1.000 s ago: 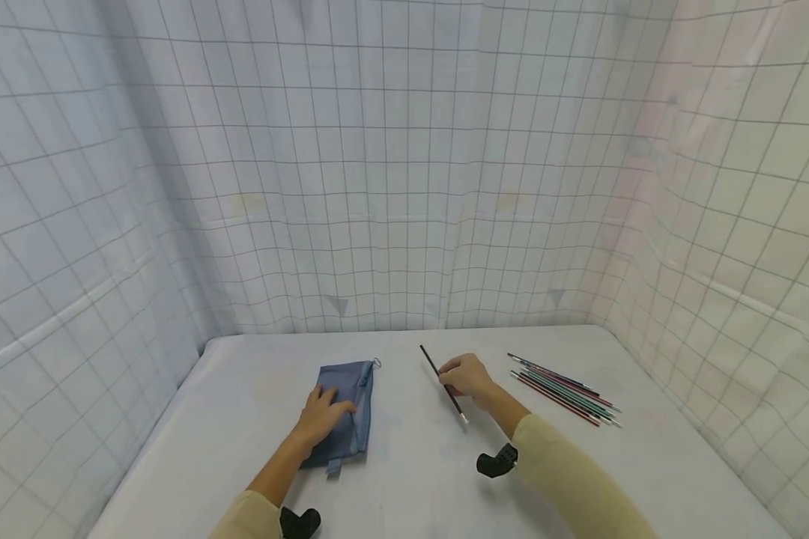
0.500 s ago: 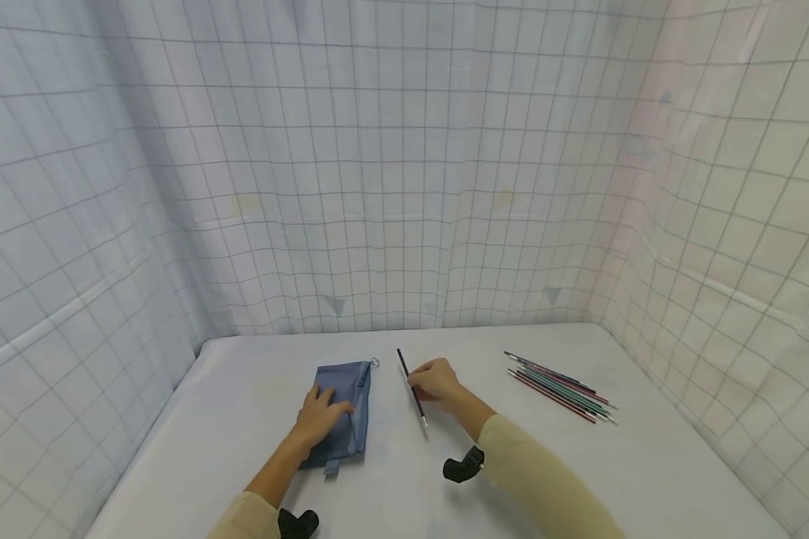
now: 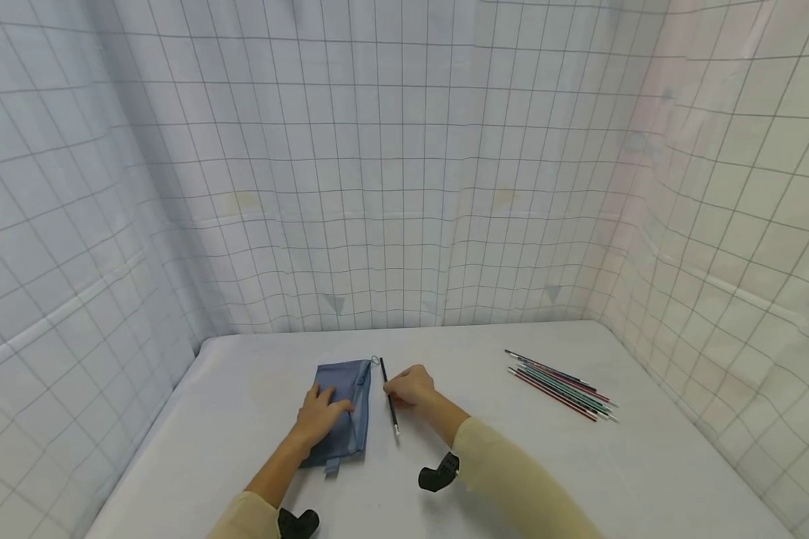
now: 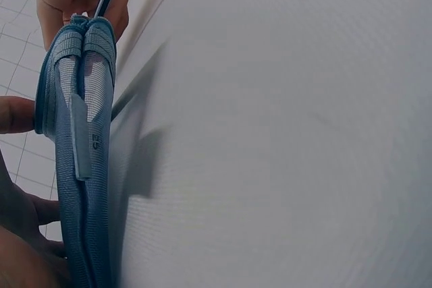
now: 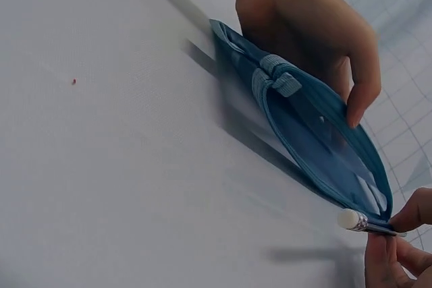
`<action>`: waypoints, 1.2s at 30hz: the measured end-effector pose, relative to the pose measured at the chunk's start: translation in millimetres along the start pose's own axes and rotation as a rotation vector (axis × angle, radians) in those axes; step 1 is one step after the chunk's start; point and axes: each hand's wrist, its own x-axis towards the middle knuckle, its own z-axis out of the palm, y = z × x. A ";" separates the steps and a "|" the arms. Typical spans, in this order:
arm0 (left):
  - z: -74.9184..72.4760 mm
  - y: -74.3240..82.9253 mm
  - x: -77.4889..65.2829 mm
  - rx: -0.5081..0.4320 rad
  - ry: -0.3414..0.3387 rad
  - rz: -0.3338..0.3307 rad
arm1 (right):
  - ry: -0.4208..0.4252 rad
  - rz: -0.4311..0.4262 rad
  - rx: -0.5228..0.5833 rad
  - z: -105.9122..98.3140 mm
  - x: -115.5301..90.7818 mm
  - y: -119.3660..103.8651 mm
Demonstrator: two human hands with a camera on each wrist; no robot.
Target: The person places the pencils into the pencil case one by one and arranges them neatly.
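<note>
A blue mesh zip pouch (image 3: 342, 442) lies on the white table, left of centre. My left hand (image 3: 317, 418) rests on top of it with the fingers spread. In the right wrist view the mouth of the pouch (image 5: 275, 114) gapes along its zip, and the left thumb (image 5: 364, 92) touches the upper edge. Just right of the pouch, my right hand (image 3: 411, 385) pinches a dark pencil (image 3: 394, 419) around its middle. The pencil's white eraser (image 5: 349, 219) points toward me. Fingers hide part of the pencil.
Several pencils (image 3: 559, 385) in red, black and green lie in a loose slanted bunch at the right of the table (image 3: 243, 419). Gridded white curtains (image 3: 404, 187) stand around the back and sides. Black devices (image 3: 438, 473) sit at both wrists.
My right hand has carried the pencil leftward, from mid-table to beside the pouch's right edge, and the pencil has turned more upright in view. The left hand stays on the pouch.
</note>
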 end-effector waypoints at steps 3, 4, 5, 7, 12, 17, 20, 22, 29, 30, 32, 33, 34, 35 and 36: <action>0.0 -0.9 0.4 0.004 -0.004 -0.003 | 0.004 0.004 -0.019 8.3 -2.3 -1.2; -0.1 -1.1 0.5 0.005 -0.005 -0.003 | 0.002 0.007 -0.021 11.1 -3.2 -1.8; -0.3 -1.2 0.4 0.007 -0.006 -0.004 | -0.002 0.011 -0.021 13.9 -4.1 -2.6; -0.6 -1.6 0.6 0.010 -0.010 -0.006 | -0.010 0.021 -0.018 19.4 -5.8 -4.0; -2.6 -0.5 0.5 0.003 -0.022 -0.012 | -0.023 0.047 0.005 30.2 -6.3 -7.1; -4.0 0.1 0.8 0.004 -0.030 -0.013 | -0.035 0.061 0.039 38.6 -2.0 -8.2; -4.3 0.3 1.2 0.001 -0.034 -0.012 | -0.033 0.073 0.063 42.3 -0.6 -10.0; -4.2 0.2 1.7 -0.003 -0.035 -0.011 | -0.026 0.074 0.068 43.9 -1.0 -11.9; -4.2 1.2 1.7 -0.010 -0.034 -0.012 | -0.004 0.078 0.064 48.2 -3.7 -15.3; -4.2 1.3 1.7 -0.010 -0.033 -0.013 | -0.002 0.078 0.068 48.8 -4.2 -15.7; -4.1 1.5 1.8 -0.006 -0.033 -0.014 | -0.001 0.074 0.079 49.6 -5.0 -16.7; -4.1 1.7 1.8 -0.004 -0.032 -0.015 | -0.006 0.074 0.085 49.9 -5.1 -17.3; -4.1 2.3 1.7 -0.002 -0.031 -0.016 | -0.014 0.075 0.091 50.2 -5.1 -17.9; -4.0 2.4 1.9 -0.002 -0.032 -0.017 | -0.025 0.073 0.101 50.2 -5.1 -18.4; -3.9 2.4 2.2 -0.003 -0.033 -0.018 | -0.038 0.068 0.104 50.0 -5.0 -18.9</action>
